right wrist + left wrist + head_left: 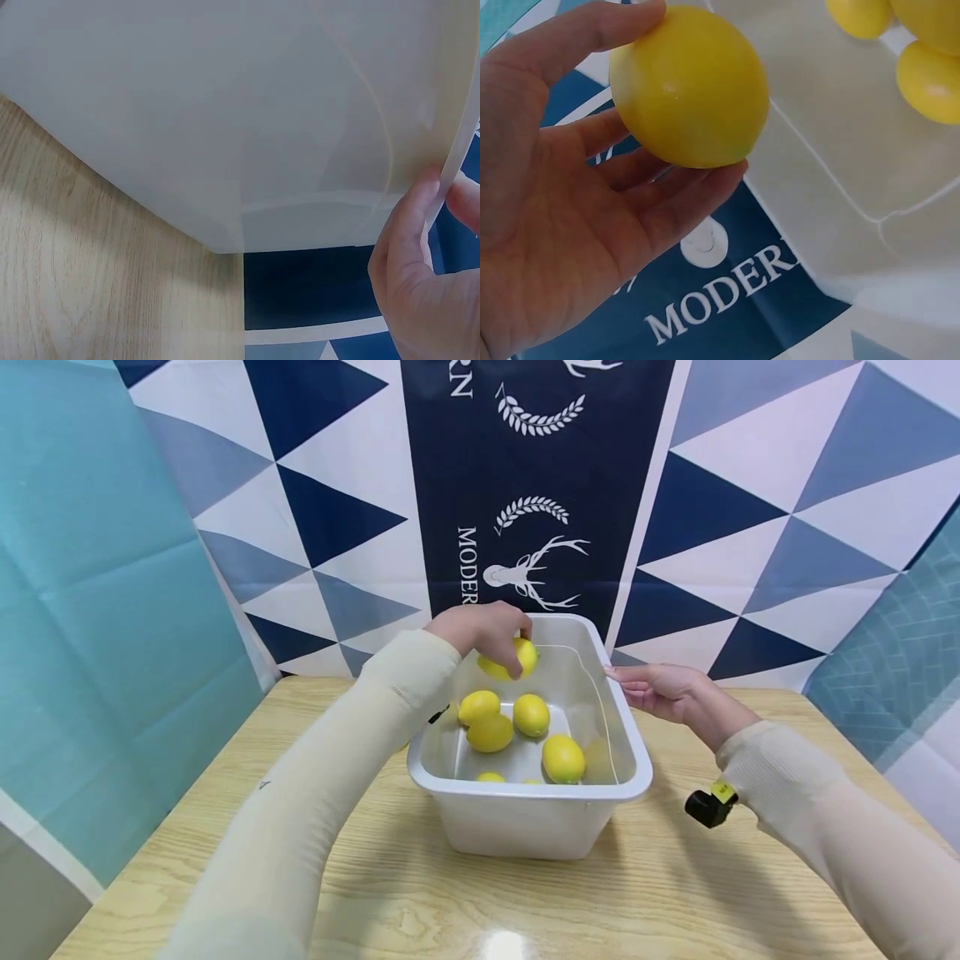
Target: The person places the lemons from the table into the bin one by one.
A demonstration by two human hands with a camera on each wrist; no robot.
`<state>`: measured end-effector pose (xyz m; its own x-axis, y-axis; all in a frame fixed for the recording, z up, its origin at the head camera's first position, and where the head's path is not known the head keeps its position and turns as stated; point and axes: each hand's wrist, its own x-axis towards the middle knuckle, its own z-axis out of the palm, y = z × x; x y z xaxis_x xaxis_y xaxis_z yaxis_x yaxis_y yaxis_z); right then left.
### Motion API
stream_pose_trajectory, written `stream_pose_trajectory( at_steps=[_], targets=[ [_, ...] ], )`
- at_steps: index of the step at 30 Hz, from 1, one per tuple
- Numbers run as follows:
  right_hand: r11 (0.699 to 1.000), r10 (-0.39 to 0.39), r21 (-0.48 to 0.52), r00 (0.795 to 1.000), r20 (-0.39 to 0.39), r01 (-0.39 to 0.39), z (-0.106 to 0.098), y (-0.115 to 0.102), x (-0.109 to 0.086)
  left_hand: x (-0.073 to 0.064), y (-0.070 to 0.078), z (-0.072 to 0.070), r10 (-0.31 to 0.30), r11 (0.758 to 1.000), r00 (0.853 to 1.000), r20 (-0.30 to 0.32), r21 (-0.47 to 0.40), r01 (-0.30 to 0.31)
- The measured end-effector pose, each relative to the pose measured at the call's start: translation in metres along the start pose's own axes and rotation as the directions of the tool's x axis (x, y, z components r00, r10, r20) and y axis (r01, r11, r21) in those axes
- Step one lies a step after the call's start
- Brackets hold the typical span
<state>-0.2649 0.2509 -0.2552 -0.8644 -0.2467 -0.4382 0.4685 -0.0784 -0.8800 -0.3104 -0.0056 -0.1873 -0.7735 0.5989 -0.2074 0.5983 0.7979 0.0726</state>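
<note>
My left hand [491,631] is over the far left part of a white plastic bin [525,791] and grips a lemon [525,658]. In the left wrist view the thumb lies on one side of that lemon [694,90] and the fingertips on the other. Several more lemons [531,716] lie on the bin's floor, some partly hidden by the near wall. At the right side of the bin is my right hand [663,689]. Its fingers are against the outer wall just under the rim, and the thumb is across the rim [466,127], pinching it.
The bin stands on a light wooden table [360,877]. Behind it hangs a patterned cloth [540,485] with a deer print. A light blue cloth [112,593] borders the left side. A small black device [708,807] is on the right wrist. A bit of yellow shows beside the left sleeve.
</note>
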Motion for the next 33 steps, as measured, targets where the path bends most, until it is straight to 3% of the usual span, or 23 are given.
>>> stream_pose_trajectory(
  at_steps=[10,16,22,26,33],
  targets=[
    [1.000,-0.002,-0.009,1.000,-0.006,0.002,0.002,-0.006,-0.005,0.003,0.012,-0.005,-0.127,0.992,0.991,0.041,0.031,0.125],
    [1.000,-0.012,-0.012,1.000,0.003,0.012,0.003,-0.010,-0.004,-0.003,0.009,-0.013,-0.149,0.988,0.989,-0.002,0.043,0.149],
    [1.000,0.004,-0.016,1.000,-0.015,-0.004,0.001,-0.004,-0.004,-0.010,-0.002,-0.008,-0.104,0.994,0.994,-0.030,0.027,0.105],
    [1.000,0.013,0.001,1.000,-0.020,-0.013,0.000,0.001,-0.004,-0.018,-0.015,-0.002,-0.059,0.998,0.993,-0.107,0.017,0.061],
    [0.999,0.002,-0.038,1.000,0.004,-0.002,0.000,0.001,-0.006,-0.045,-0.037,0.004,-0.088,0.993,0.976,-0.201,-0.093,0.071]
  ],
)
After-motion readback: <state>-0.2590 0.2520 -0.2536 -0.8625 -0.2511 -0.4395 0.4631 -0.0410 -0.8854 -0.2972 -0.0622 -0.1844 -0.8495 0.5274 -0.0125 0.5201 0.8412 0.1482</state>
